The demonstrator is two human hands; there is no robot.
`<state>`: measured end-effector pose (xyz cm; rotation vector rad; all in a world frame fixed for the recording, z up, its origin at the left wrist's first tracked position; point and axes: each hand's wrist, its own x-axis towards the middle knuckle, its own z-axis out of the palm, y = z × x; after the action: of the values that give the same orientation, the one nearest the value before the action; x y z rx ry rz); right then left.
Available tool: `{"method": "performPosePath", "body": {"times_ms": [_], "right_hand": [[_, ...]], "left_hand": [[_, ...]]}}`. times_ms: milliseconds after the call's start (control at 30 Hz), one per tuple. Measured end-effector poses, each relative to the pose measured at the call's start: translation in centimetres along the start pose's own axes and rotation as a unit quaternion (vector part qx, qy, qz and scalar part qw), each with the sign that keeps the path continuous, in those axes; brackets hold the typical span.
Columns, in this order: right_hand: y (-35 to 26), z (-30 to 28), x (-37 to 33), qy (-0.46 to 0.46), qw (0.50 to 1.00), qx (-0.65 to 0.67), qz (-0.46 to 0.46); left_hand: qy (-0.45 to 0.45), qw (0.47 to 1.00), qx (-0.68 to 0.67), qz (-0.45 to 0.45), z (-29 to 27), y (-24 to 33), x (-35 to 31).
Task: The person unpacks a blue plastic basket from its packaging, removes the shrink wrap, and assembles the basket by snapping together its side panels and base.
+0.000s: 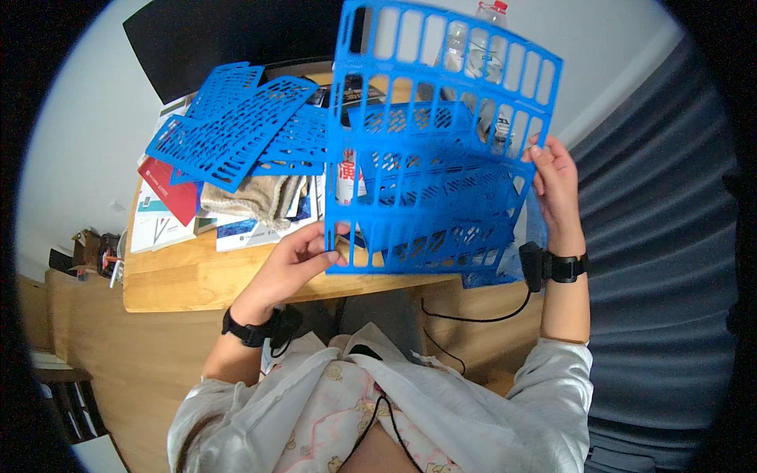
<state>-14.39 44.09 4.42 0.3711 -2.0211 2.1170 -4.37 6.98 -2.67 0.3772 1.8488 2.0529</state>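
Upright in front of me is a large blue plastic slotted panel (441,79), held above the table's front edge. Its lower left edge is pinched between the thumb and fingers of my left hand (296,262). My right hand (556,180) grips the panel's right edge about halfway up. Through its slots more blue slotted pieces (414,118) show on the table; how they are joined or stacked I cannot tell. Several flat blue slotted panels (236,130) lie overlapping in a pile at the left of the table.
On the wooden table (189,276) are a beige cloth (252,197), a red folder (169,193) and printed papers. A black monitor (229,39) stands at the back, with clear bottles (485,51) to its right. A dark curtain (654,236) hangs at right; a black cable (481,318) dangles near my right wrist.
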Motion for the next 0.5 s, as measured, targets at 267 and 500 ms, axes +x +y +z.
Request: {"method": "performPosePath", "body": {"times_ms": [267, 500], "right_hand": [[0.7, 2.3, -0.4, -0.072, 0.994, -0.057, 0.064], [1.2, 3.2, -1.1, -0.098, 0.989, -0.067, 0.089]], "left_hand": [[0.005, 0.998, -0.047, -0.042, -1.5, 0.4, -1.3], [-0.013, 0.998, -0.016, -0.058, -2.4, 1.1, -2.2]]}}
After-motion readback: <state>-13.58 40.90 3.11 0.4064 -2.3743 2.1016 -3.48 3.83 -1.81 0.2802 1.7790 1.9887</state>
